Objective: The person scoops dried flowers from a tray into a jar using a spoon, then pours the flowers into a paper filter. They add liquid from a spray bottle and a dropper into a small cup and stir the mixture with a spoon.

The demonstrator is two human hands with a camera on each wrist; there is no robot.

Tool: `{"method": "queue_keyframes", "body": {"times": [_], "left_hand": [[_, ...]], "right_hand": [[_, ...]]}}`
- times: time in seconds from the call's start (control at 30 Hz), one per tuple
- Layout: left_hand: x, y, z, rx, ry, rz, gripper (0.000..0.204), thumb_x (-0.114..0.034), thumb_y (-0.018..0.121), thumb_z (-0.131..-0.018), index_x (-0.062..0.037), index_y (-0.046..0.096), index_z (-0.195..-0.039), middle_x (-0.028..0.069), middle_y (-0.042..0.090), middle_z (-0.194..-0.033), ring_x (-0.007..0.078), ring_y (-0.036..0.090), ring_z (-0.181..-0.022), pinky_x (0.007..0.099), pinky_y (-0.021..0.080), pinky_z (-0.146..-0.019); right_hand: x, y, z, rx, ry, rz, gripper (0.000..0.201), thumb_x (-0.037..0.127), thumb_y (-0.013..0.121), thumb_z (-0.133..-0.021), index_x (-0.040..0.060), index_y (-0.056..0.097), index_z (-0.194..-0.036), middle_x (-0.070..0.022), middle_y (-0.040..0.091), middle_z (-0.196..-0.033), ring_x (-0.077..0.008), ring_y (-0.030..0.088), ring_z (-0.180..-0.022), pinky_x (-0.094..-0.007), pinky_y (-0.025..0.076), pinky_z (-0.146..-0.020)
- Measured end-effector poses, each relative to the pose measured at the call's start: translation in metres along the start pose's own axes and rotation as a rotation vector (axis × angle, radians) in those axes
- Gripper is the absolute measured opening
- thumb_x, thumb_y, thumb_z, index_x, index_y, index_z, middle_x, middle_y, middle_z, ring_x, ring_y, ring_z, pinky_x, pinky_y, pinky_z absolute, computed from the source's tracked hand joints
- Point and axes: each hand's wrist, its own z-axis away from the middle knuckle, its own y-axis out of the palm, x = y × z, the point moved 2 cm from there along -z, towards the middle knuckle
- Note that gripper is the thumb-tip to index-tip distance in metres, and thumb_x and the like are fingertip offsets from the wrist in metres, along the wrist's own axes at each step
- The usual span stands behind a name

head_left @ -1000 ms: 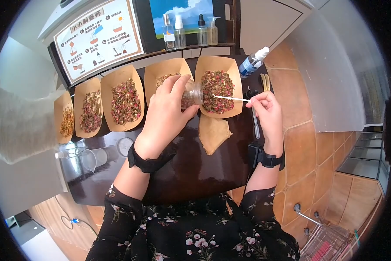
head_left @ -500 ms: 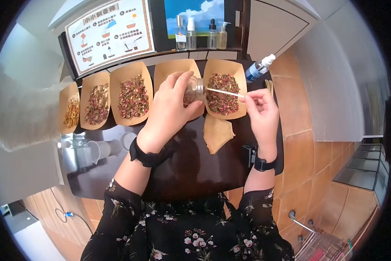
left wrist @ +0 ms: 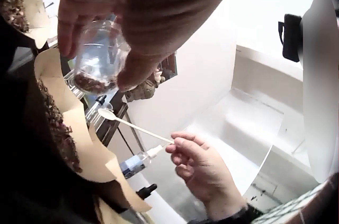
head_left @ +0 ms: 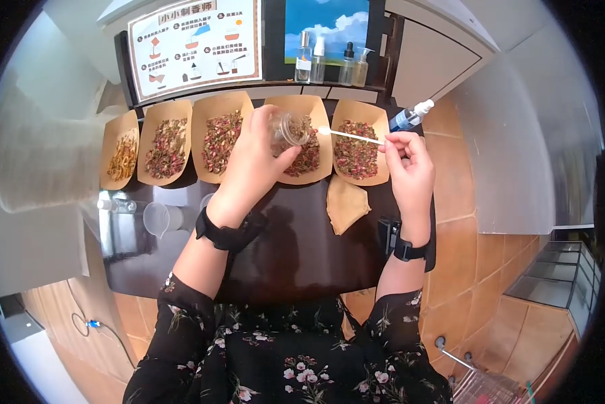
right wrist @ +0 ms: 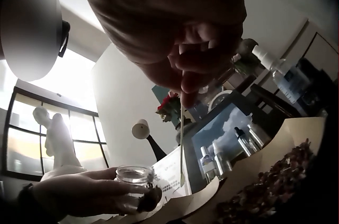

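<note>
The left hand point(head_left: 254, 155) grips a clear glass jar point(head_left: 290, 129) above the second paper tray from the right, its mouth tilted toward the right hand. Dried plant bits lie inside the jar point(left wrist: 101, 65), seen in the left wrist view. The right hand point(head_left: 410, 175) pinches the end of a thin white spoon point(head_left: 353, 137) between thumb and fingers. The spoon's bowl is close to the jar's mouth, outside it, near the two rightmost trays. In the right wrist view the spoon point(right wrist: 182, 144) hangs down from the fingers, apart from the jar point(right wrist: 135, 187).
Several paper trays of dried petals point(head_left: 166, 148) stand in a row. A folded tan cloth-like piece point(head_left: 347, 205) lies before the rightmost tray. Plastic cups point(head_left: 162, 219) are at left, a blue-labelled spray bottle point(head_left: 410, 116) at back right, small bottles point(head_left: 318, 60) and a printed sign point(head_left: 194, 50) behind.
The spoon has come away from the petals in the rightmost tray and moved toward the jar. The jar's mouth has turned more upward toward the camera. The head view has shifted.
</note>
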Motion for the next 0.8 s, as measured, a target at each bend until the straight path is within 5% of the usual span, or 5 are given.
{"method": "queue_keyframes", "body": {"times": [0.1,0.17,0.3,0.37,0.8], "left_hand": [[0.007,-0.006,0.000,-0.060,-0.109,0.201,0.066,-0.012,0.076,-0.081,-0.0010,0.039,-0.135,0.0197,0.051,-0.126,0.0340,0.058,-0.113,0.0400,0.048,-0.096],[0.018,-0.003,0.001,-0.136,-0.266,0.955,0.068,-0.012,0.075,-0.083,-0.0002,0.036,-0.137,0.0190,0.048,-0.129,0.0305,0.058,-0.115,0.0385,0.048,-0.096],[0.029,-0.008,0.005,-0.104,-0.209,0.858,0.073,-0.014,0.076,-0.082,0.0005,0.033,-0.139,0.0187,0.046,-0.134,0.0308,0.056,-0.118,0.0377,0.049,-0.096],[0.031,-0.013,0.009,-0.154,-0.089,0.300,0.075,-0.015,0.077,-0.081,-0.0001,0.033,-0.140,0.0194,0.046,-0.136,0.0304,0.056,-0.119,0.0368,0.049,-0.095],[0.022,-0.014,0.010,-0.053,0.044,-0.040,0.061,-0.013,0.076,-0.078,-0.0020,0.048,-0.131,0.0181,0.054,-0.128,0.0392,0.053,-0.118,0.0443,0.045,-0.099]], "right_hand": [[0.008,0.010,-0.009,0.051,-0.030,0.070,0.011,0.002,0.062,-0.092,-0.0007,0.065,-0.102,-0.0042,0.065,-0.081,-0.0088,0.058,-0.071,-0.0242,0.047,-0.065],[0.011,0.016,-0.016,0.106,-0.065,0.205,0.012,0.005,0.062,-0.089,0.0006,0.067,-0.100,-0.0080,0.064,-0.080,-0.0125,0.059,-0.067,-0.0281,0.047,-0.063],[0.019,0.023,-0.021,0.111,-0.057,0.329,0.012,0.004,0.061,-0.088,0.0002,0.066,-0.099,-0.0101,0.063,-0.080,-0.0151,0.059,-0.066,-0.0293,0.048,-0.064],[0.016,0.023,-0.021,0.110,-0.053,0.409,0.012,0.004,0.061,-0.088,0.0000,0.066,-0.097,-0.0110,0.062,-0.081,-0.0177,0.059,-0.066,-0.0307,0.048,-0.064],[-0.011,0.024,-0.015,0.157,-0.068,0.392,0.010,0.002,0.057,-0.089,-0.0011,0.065,-0.095,-0.0116,0.060,-0.084,-0.0204,0.058,-0.066,-0.0318,0.047,-0.062]]}}
